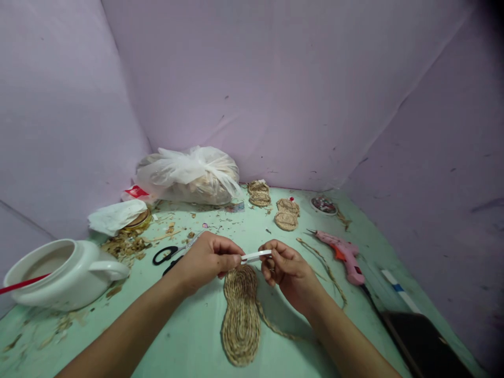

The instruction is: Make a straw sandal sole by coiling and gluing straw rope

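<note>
A narrow white strip (pixel 255 255) is stretched level between my two hands. My left hand (pixel 210 258) pinches its left end between thumb and fingers. At the other end, my right hand (pixel 289 269) grips it the same way, with the lower fingers curled. Just below the strip lies a sole-shaped piece of coiled straw braid (pixel 241 320), flat on the table, its top end close under my left fingers. A loose braid tail (pixel 275 329) runs from its right side and passes under my right forearm.
Black-handled scissors (pixel 165 255) lie left of my left hand. On the right are a pink glue gun (pixel 340 251), a loose braid (pixel 328 268) and a dark flat object (pixel 427 344). A white pot (pixel 63 278) stands left. Small woven soles (pixel 287 214) and a plastic bag (pixel 189 178) sit behind.
</note>
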### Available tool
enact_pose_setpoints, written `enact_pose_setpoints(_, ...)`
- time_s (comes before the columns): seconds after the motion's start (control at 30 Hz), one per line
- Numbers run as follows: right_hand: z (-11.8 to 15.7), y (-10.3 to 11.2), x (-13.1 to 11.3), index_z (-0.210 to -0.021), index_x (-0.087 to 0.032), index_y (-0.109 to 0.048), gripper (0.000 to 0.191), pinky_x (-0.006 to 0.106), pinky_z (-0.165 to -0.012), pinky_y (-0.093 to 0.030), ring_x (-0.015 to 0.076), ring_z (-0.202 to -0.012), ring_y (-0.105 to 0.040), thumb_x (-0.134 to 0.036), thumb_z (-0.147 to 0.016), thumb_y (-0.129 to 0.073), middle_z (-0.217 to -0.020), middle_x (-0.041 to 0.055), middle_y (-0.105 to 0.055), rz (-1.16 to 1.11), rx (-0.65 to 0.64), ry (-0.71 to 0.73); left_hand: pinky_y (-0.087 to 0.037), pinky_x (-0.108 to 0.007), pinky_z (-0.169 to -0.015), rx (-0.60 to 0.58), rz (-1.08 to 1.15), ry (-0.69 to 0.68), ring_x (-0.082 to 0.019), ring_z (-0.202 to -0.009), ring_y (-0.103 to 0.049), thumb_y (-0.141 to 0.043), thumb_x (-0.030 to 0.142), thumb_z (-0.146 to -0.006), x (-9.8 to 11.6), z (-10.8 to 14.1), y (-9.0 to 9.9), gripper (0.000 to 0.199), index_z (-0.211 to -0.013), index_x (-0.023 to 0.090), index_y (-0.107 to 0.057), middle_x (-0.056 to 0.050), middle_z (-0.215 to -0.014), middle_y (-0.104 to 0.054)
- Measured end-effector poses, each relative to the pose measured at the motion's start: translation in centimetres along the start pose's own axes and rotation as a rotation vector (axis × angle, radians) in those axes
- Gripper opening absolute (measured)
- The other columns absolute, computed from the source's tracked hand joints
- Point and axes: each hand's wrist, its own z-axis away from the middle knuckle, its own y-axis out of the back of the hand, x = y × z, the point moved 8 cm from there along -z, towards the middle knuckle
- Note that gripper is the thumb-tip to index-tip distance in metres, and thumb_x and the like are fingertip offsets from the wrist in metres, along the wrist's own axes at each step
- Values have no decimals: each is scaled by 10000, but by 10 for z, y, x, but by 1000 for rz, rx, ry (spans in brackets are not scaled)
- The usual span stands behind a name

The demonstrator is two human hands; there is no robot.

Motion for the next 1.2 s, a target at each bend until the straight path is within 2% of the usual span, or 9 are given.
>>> enact_pose_setpoints(0.13, 1, 2, 1, -736, -155, -605, 245, 162, -397, -346, 68, -456, -482, -369, -667, -702, -565, -27, -526, 62, 8, 2, -224, -205, -423, 23, -73, -24, -57, -396, -324, -572, 261, -619, 2, 1, 1, 198, -675, 100, -673, 54, -404, -434)
enact_pose_setpoints(0.27, 4, -5, -7, -732, -146, -593, 245, 181, -423, -352, 67, -424, -434, -382, -713, -660, -476, -39, -505, 256, -19, 98, -237, -208, -429, 64, -128, -25, -61, -405, -328, -572, 252, -600, 4, 2, 2, 193, -653, 100, -679, 56, -401, -427)
enact_pose_setpoints(0.5, 15, -18, -17, -751, -151, -558, 242, 195, -453, -341, 73, -453, -427, -390, -765, -597, -501, -51, -475, 471, 2, 194, -213, -206, -412, 108, -37, 2, -53, -392, -299, -611, 253, -541, 3, 3, 0, 138, -501, 121, -614, 63, -374, -418)
enact_pose_setpoints(0.63, 13, -17, -10, -737, -154, -560, 230, 192, -464, -357, 73, -460, -452, -374, -748, -630, -513, -47, -492, 306, -40, 155, -188, -205, -406, 129, -11, 30, -47, -381, -283, -620, 263, -551, -2, 2, 1, 159, -478, 122, -606, 66, -353, -398)
enact_pose_setpoints(0.77, 7, -8, -4, -706, -160, -565, 237, 170, -423, -344, 56, -440, -469, -350, -673, -703, -572, -46, -502, -44, -26, 68, -170, -206, -394, 67, 88, 15, -45, -354, -293, -611, 263, -570, -3, 1, 0, 156, -523, 118, -648, 57, -343, -416)
enact_pose_setpoints(0.87, 2, -3, -2, -701, -172, -565, 257, 160, -404, -343, 48, -442, -456, -352, -622, -731, -595, -52, -483, -147, -11, 29, -175, -203, -391, 34, 166, -8, -42, -351, -298, -603, 233, -557, -2, 0, -1, 128, -525, 121, -656, 49, -355, -443)
enact_pose_setpoints(1.07, -1, 5, 1, -701, -174, -585, 250, 168, -379, -349, 52, -422, -448, -361, -611, -725, -604, -43, -507, -132, 15, 2, -184, -201, -391, 71, 159, -8, -45, -356, -294, -588, 212, -544, -1, 0, 1, 114, -531, 122, -658, 59, -345, -420)
enact_pose_setpoints(1.13, 1, 3, 0, -731, -160, -614, 220, 177, -387, -357, 64, -420, -467, -342, -651, -709, -580, -32, -531, -32, 19, 20, -192, -200, -397, 106, 85, -1, -45, -365, -289, -586, 210, -545, 0, 1, 1, 115, -534, 120, -656, 65, -346, -408)
enact_pose_setpoints(1.2, 5, -2, -4, -765, -150, -635, 203, 182, -410, -361, 72, -420, -470, -336, -699, -682, -523, -35, -527, 177, 21, 65, -203, -200, -405, 137, 6, -3, -46, -376, -294, -583, 207, -552, 2, 3, 1, 116, -535, 119, -656, 67, -354, -405)
